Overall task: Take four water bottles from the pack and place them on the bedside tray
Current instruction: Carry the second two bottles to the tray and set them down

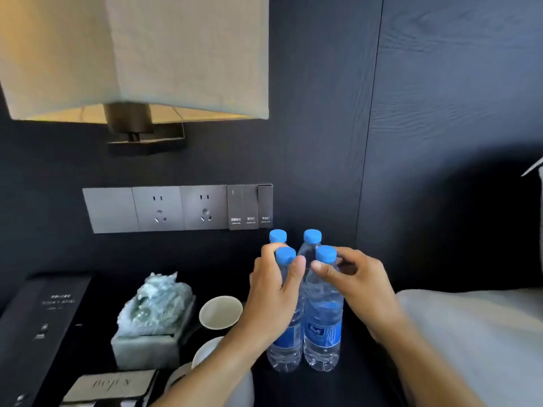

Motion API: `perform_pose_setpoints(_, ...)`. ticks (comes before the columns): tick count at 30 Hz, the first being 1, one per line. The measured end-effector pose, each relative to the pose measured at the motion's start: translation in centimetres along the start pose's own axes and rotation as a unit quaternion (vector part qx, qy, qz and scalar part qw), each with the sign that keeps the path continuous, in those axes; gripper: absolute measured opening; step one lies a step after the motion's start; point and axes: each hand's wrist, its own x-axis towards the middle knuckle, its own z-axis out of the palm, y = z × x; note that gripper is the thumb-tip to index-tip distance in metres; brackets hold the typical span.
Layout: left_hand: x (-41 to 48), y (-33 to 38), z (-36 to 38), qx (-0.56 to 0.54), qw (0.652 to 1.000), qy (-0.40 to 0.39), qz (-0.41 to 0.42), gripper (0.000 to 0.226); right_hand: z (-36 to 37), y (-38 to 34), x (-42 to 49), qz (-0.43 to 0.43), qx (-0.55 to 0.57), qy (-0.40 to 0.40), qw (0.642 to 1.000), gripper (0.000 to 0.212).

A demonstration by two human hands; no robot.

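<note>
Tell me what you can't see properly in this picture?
All from the head view:
- Back two bottles: only caps and necks show; front bottles and hands cover the rest.
- Tray: too dark to tell from the tabletop.
- Switch writing: too small.
- Lamp: cut off by the top and left edges.
- Left hand grip: its fingers wrap behind the bottles.
- Lower cup: partly behind the left arm.
</note>
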Motion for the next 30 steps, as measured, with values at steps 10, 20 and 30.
perform_pose_setpoints(10,1.7,-0.3,-3.5,0.087,0.994,-0.017,0.066,0.037,-1.2,1.2,0.6,-0.045,-0.044,-0.027,0.998,0.027)
perform_pose_setpoints(20,0.8,0.4,-3.5,0.036,0.999,-0.01,0.016,0.028,-0.5,1.2,-0.8,-0.109,-0.178,0.036,0.977,0.027)
perform_pose_setpoints(30,0.3,0.8,-3.6,0.076,0.996,-0.029,-0.028,0.044,-0.2,1.3,-1.5,-0.12,-0.196,-0.002,0.973,0.037)
